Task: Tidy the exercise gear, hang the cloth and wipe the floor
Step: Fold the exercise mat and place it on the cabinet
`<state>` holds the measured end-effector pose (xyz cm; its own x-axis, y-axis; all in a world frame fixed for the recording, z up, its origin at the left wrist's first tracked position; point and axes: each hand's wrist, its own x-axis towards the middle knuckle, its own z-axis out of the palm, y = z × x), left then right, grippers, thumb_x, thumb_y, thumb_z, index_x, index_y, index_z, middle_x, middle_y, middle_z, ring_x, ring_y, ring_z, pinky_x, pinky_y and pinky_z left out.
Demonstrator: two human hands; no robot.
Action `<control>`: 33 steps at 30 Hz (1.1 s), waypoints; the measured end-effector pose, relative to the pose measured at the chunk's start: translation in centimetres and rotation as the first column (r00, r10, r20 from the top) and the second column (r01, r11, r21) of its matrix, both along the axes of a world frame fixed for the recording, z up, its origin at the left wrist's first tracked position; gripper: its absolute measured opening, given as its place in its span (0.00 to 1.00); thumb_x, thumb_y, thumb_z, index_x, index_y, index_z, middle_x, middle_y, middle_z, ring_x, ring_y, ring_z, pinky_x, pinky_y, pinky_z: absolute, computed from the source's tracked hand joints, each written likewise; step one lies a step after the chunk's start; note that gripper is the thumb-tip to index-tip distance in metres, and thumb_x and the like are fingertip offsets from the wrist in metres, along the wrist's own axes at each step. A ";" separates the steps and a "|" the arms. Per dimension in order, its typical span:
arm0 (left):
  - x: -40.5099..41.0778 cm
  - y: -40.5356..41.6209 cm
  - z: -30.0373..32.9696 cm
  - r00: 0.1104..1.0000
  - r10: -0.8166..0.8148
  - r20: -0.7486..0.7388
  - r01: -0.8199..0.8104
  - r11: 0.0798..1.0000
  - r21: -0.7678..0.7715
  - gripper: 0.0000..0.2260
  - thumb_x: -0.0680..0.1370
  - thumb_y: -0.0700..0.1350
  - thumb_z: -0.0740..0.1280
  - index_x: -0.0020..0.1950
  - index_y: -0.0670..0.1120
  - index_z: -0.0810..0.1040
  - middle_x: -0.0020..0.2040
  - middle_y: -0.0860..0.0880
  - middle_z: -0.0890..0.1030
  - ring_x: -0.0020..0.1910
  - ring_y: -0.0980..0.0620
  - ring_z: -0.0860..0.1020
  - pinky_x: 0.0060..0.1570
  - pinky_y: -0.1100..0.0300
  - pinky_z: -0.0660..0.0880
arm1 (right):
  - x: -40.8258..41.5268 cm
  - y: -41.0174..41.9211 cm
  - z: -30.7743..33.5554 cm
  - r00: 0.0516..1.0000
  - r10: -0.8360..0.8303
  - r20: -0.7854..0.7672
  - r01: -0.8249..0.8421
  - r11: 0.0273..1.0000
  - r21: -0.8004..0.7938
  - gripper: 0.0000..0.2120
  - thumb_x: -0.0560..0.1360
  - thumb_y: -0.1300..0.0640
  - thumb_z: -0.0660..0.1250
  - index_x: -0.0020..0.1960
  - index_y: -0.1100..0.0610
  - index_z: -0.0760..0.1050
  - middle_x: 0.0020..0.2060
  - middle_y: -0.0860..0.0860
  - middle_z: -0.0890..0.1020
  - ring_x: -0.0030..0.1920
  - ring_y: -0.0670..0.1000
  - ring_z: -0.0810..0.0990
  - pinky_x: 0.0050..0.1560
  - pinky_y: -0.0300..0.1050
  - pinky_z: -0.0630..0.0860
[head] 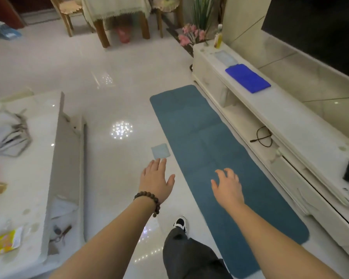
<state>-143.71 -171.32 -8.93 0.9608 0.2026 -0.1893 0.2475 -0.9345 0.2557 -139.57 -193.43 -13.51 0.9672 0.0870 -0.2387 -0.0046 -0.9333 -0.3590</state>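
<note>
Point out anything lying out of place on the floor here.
A small pale blue cloth lies flat on the bare floor tiles, just left of the long teal exercise mat and apart from it. It looks dropped rather than put away. The left hand hovers open just short of it. Nothing looks spilled or broken.

Glossy white tile floor (117,81) throwing back ceiling-light sparkles mid-frame. Long white TV cabinet (286,125) down the right, dark TV (318,31) above it. White marble desk (26,178) left, wooden chairs (69,11) up top.
</note>
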 end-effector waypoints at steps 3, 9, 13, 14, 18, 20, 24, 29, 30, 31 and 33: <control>6.7 2.7 0.4 0.996 -0.077 -0.036 0.078 0.997 0.022 0.28 0.81 0.57 0.54 0.78 0.48 0.53 0.78 0.48 0.57 0.77 0.48 0.54 0.74 0.52 0.52 | 4.6 2.4 0.2 0.998 -0.057 -0.031 0.057 0.998 0.010 0.21 0.81 0.48 0.55 0.72 0.53 0.63 0.72 0.54 0.61 0.70 0.54 0.61 0.68 0.50 0.65; 16.6 4.9 0.7 0.979 -0.191 -0.075 0.191 0.982 0.002 0.28 0.81 0.56 0.56 0.78 0.48 0.54 0.77 0.48 0.58 0.76 0.48 0.55 0.74 0.52 0.53 | 10.3 4.2 0.8 0.984 -0.170 -0.056 0.170 0.985 0.006 0.20 0.81 0.48 0.55 0.72 0.53 0.63 0.71 0.54 0.62 0.70 0.54 0.62 0.67 0.49 0.66; 22.1 4.5 0.0 0.952 -0.289 -0.099 0.288 0.957 -0.024 0.28 0.81 0.55 0.56 0.78 0.48 0.54 0.78 0.48 0.57 0.77 0.48 0.54 0.74 0.52 0.53 | 12.3 4.1 0.2 0.957 -0.281 -0.074 0.283 0.959 0.013 0.20 0.81 0.49 0.55 0.72 0.53 0.64 0.71 0.54 0.63 0.68 0.54 0.63 0.66 0.49 0.66; 23.7 4.3 -0.3 0.943 -0.318 -0.100 0.317 0.948 -0.032 0.28 0.81 0.55 0.56 0.78 0.47 0.54 0.78 0.47 0.57 0.77 0.48 0.54 0.74 0.52 0.53 | 12.8 4.2 -0.1 0.944 -0.320 -0.082 0.323 0.946 0.015 0.20 0.81 0.49 0.55 0.72 0.53 0.64 0.71 0.54 0.63 0.68 0.54 0.63 0.66 0.48 0.66; 29.8 3.8 -1.9 0.884 -0.455 -0.111 0.453 0.890 -0.040 0.28 0.80 0.55 0.57 0.78 0.47 0.55 0.77 0.47 0.59 0.76 0.48 0.54 0.73 0.52 0.55 | 14.7 5.4 -1.8 0.870 -0.479 -0.119 0.484 0.875 0.011 0.21 0.80 0.50 0.57 0.72 0.53 0.64 0.71 0.54 0.63 0.69 0.54 0.63 0.66 0.48 0.65; 33.0 4.1 -3.1 0.843 -0.520 -0.140 0.519 0.854 -0.049 0.28 0.80 0.55 0.57 0.78 0.47 0.55 0.77 0.47 0.58 0.76 0.48 0.54 0.73 0.51 0.55 | 16.0 6.6 -2.7 0.822 -0.551 -0.146 0.558 0.830 0.010 0.21 0.80 0.50 0.57 0.72 0.53 0.64 0.71 0.54 0.64 0.69 0.55 0.62 0.67 0.49 0.65; 39.0 5.3 -5.5 0.723 -0.660 -0.204 0.661 0.747 -0.076 0.28 0.80 0.55 0.57 0.78 0.47 0.54 0.78 0.47 0.57 0.77 0.48 0.53 0.74 0.50 0.54 | 18.7 9.6 -4.3 0.697 -0.692 -0.187 0.703 0.711 -0.012 0.20 0.80 0.51 0.57 0.71 0.54 0.64 0.71 0.55 0.64 0.69 0.56 0.62 0.67 0.51 0.64; 45.2 7.1 -8.1 0.562 -0.778 -0.279 0.795 0.601 -0.075 0.28 0.81 0.55 0.55 0.78 0.48 0.52 0.78 0.48 0.55 0.77 0.49 0.51 0.74 0.51 0.53 | 22.4 13.1 -5.9 0.535 -0.813 -0.230 0.834 0.552 -0.012 0.21 0.81 0.50 0.56 0.72 0.53 0.63 0.73 0.54 0.60 0.72 0.56 0.58 0.70 0.53 0.63; 46.1 7.4 -8.8 0.543 -0.786 -0.295 0.808 0.585 -0.071 0.28 0.81 0.55 0.55 0.78 0.48 0.52 0.78 0.48 0.55 0.77 0.49 0.51 0.74 0.51 0.53 | 23.1 13.6 -6.5 0.516 -0.824 -0.234 0.847 0.532 -0.007 0.21 0.81 0.50 0.56 0.72 0.53 0.63 0.74 0.54 0.60 0.73 0.56 0.58 0.71 0.53 0.62; 46.9 7.6 -9.5 0.528 -0.791 -0.309 0.816 0.573 -0.071 0.28 0.81 0.55 0.55 0.78 0.47 0.52 0.78 0.48 0.55 0.77 0.49 0.51 0.75 0.51 0.52 | 23.7 14.0 -7.1 0.503 -0.832 -0.235 0.855 0.518 -0.001 0.21 0.81 0.50 0.57 0.72 0.53 0.63 0.74 0.54 0.60 0.73 0.56 0.58 0.71 0.53 0.62; 48.1 7.9 -11.4 0.506 -0.795 -0.335 0.826 0.558 -0.078 0.28 0.81 0.55 0.55 0.78 0.47 0.52 0.78 0.47 0.55 0.77 0.48 0.51 0.75 0.51 0.52 | 24.8 14.6 -8.8 0.491 -0.837 -0.243 0.862 0.507 -0.002 0.21 0.80 0.51 0.58 0.72 0.53 0.64 0.74 0.55 0.61 0.73 0.57 0.58 0.70 0.52 0.61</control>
